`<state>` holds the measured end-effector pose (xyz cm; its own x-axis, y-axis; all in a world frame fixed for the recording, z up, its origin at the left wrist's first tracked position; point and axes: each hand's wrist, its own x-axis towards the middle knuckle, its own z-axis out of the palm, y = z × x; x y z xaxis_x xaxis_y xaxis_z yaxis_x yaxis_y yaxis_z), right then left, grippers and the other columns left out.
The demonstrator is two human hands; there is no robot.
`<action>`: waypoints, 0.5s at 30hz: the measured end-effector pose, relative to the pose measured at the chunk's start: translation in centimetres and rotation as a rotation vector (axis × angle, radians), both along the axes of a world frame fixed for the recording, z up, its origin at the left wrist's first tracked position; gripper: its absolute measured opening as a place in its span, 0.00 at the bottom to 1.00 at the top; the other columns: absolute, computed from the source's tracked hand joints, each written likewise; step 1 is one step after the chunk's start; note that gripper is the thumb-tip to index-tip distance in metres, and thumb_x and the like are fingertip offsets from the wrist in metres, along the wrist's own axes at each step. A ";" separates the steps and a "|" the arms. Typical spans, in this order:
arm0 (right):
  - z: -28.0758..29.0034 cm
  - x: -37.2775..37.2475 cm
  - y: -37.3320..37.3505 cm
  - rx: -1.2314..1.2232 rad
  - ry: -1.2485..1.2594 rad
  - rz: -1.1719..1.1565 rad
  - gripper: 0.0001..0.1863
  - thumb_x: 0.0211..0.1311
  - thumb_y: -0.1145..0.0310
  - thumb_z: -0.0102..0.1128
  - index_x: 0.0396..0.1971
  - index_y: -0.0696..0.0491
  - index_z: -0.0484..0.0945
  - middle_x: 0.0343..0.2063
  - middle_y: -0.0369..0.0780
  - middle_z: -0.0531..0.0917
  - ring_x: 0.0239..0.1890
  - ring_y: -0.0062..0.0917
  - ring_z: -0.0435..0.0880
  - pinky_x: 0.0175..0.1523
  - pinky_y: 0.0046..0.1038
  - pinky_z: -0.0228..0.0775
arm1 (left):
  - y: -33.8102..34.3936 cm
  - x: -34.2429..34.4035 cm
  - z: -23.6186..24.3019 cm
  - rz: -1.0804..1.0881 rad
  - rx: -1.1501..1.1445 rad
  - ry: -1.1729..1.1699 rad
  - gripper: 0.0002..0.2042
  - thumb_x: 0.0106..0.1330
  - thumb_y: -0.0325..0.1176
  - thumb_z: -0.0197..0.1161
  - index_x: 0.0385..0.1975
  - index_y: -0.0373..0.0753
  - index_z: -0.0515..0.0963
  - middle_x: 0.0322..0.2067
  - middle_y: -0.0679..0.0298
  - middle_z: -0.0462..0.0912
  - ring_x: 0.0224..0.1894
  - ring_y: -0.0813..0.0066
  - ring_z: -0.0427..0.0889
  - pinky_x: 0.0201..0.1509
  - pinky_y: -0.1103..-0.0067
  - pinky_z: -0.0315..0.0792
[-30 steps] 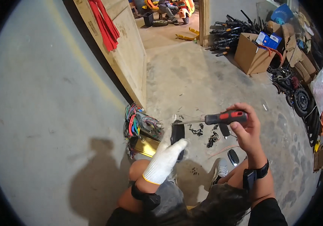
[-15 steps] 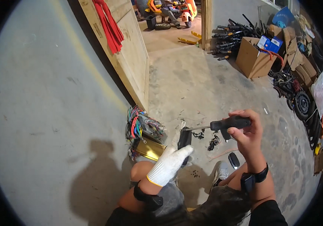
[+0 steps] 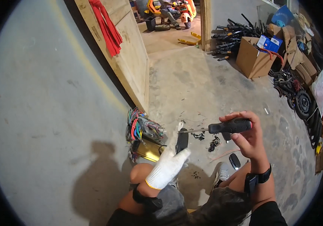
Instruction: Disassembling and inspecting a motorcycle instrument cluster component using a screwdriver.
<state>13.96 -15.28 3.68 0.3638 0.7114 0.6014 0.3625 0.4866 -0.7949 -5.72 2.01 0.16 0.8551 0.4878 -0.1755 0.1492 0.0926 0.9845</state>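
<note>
Head: gloved left hand [image 3: 168, 167] grips slim black part [image 3: 181, 140].

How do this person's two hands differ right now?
The left hand wears a white knit glove; the right hand is bare. The left hand holds a narrow black part, while the right hand grips a black-handled screwdriver. The left hand sits lower, near the knee; the right hand is raised higher and further right. Both wear a dark band at the wrist, and both meet where the screwdriver tip reaches the black part.
</note>
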 end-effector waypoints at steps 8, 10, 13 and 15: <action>0.8 -0.7 -0.6 -0.061 0.152 -0.120 0.24 0.60 0.79 0.68 0.54 0.56 0.67 0.50 0.49 0.81 0.53 0.38 0.84 0.57 0.37 0.77 | -0.9 -0.1 1.3 0.034 0.024 0.039 0.40 0.67 0.25 0.59 0.78 0.46 0.48 0.37 0.66 0.76 0.29 0.82 0.74 0.32 0.82 0.74; 1.0 -0.9 -0.6 -0.106 0.168 -0.188 0.23 0.60 0.77 0.69 0.52 0.57 0.68 0.47 0.48 0.83 0.50 0.34 0.85 0.54 0.35 0.78 | -1.3 -0.1 1.3 0.056 0.104 0.053 0.40 0.67 0.25 0.59 0.78 0.46 0.48 0.36 0.66 0.77 0.29 0.82 0.74 0.32 0.83 0.74; 1.1 -0.7 -1.4 -0.354 0.260 -0.366 0.23 0.62 0.72 0.70 0.52 0.57 0.68 0.43 0.45 0.85 0.46 0.27 0.85 0.51 0.30 0.78 | -0.9 -0.1 -0.6 0.096 0.363 0.011 0.41 0.67 0.26 0.59 0.78 0.44 0.47 0.35 0.66 0.77 0.28 0.82 0.73 0.32 0.83 0.73; 0.9 -0.6 -1.3 -0.252 0.317 -0.295 0.23 0.63 0.69 0.69 0.52 0.57 0.67 0.42 0.45 0.86 0.43 0.25 0.84 0.49 0.28 0.78 | -0.5 -0.1 -0.7 0.104 0.294 -0.081 0.41 0.66 0.27 0.60 0.78 0.42 0.46 0.35 0.66 0.77 0.28 0.82 0.73 0.32 0.83 0.72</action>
